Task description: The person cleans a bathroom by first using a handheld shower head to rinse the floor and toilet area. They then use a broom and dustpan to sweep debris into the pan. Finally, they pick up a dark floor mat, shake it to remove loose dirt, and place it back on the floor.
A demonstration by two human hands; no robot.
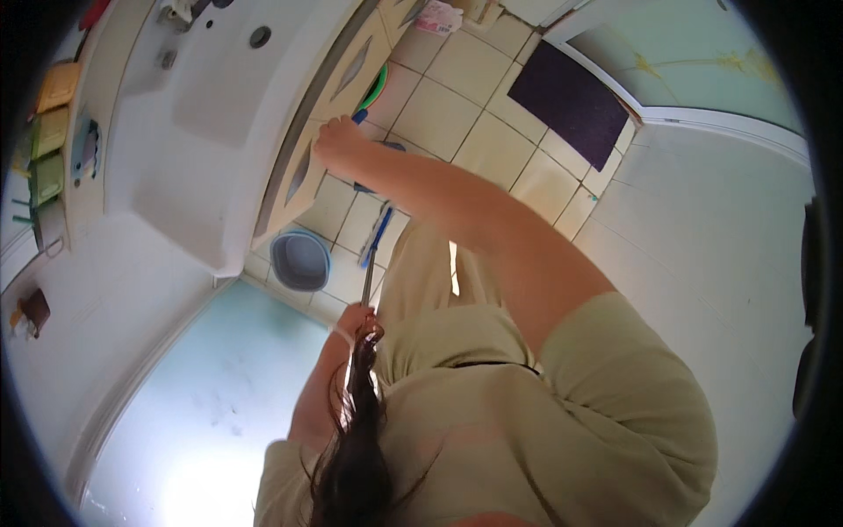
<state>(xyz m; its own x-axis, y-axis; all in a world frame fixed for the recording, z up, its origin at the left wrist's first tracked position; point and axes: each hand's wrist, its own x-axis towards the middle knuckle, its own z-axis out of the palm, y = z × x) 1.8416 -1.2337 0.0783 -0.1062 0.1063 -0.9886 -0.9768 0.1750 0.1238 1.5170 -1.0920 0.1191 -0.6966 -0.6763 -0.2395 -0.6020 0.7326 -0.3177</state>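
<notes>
My left hand [353,318] is closed around the metal pole of a mop [368,279], low and left of my body. Down on the floor, the mop's narrow blue head [378,235] lies beside my trouser leg. My right arm stretches forward across the view. My right hand [338,145] has its fingers curled against the front of a cabinet [279,189], by the upper end of a curved grey door handle [299,178]. What those fingers hold, if anything, is hidden. A dark blue object [395,146] shows partly behind my right forearm.
A white sink basin [198,176] tops the cabinet. Below its near end stands a grey-blue basin [300,261] on the tiled floor [448,114]. A green-rimmed item [376,86] leans by the cabinet. A dark mat [569,105] lies before the frosted door [676,70].
</notes>
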